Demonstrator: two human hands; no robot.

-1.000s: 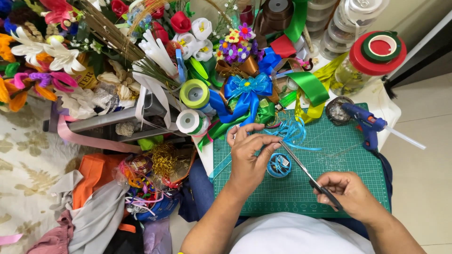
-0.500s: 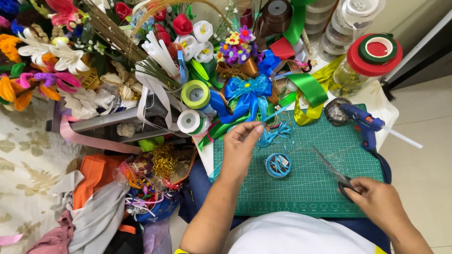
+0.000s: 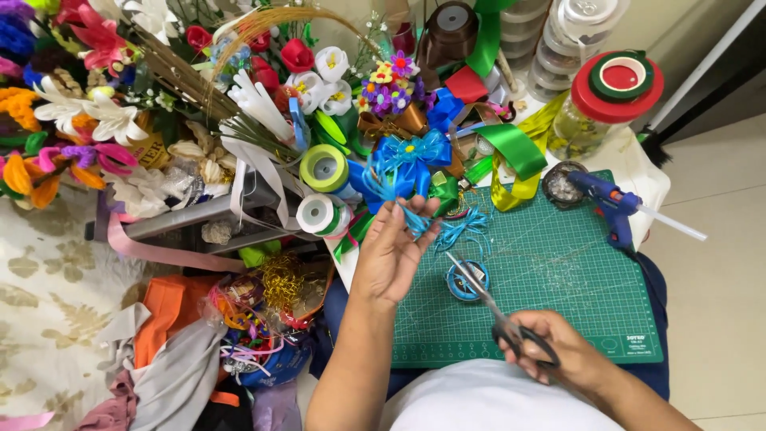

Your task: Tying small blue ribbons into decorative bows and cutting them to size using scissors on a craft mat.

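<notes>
My left hand (image 3: 392,251) pinches thin blue ribbon (image 3: 456,227) at the far left edge of the green cutting mat (image 3: 558,279). My right hand (image 3: 558,351), nearer me, grips scissors (image 3: 488,299), blades slightly parted over a small blue spool (image 3: 465,281).

A green cutting mat (image 3: 558,295) and blue glue gun (image 3: 610,203) on the table (image 3: 642,172)

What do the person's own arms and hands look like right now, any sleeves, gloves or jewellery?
Both forearms are bare up to the frame edge: no sleeves show. The left hand and right hand wear no gloves; no rings, watch or bracelets are visible. A white garment covers the torso.
</notes>
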